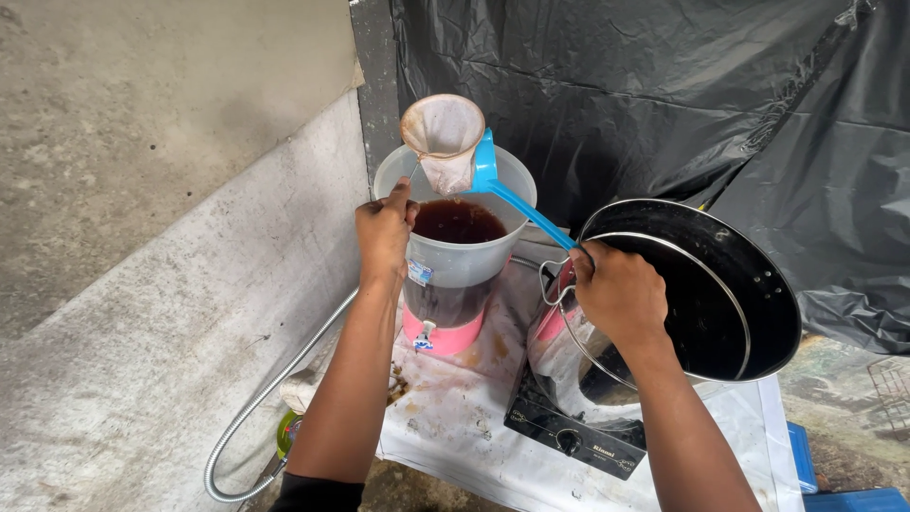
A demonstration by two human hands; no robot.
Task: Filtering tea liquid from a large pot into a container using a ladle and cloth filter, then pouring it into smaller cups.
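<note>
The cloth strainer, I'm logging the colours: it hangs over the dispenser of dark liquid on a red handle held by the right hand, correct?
Not quite: the head view shows the handle is blue. The cloth strainer does hang over the dispenser of dark liquid, held by the right hand.

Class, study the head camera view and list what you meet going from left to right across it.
Flexible metal hose → left hand → clear dispenser of dark liquid → blue strainer handle → right hand → large metal pot on the stove.

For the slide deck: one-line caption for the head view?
Left hand steadies cloth strainer over dispenser of dark liquid; right hand holds blue ladle.
</note>
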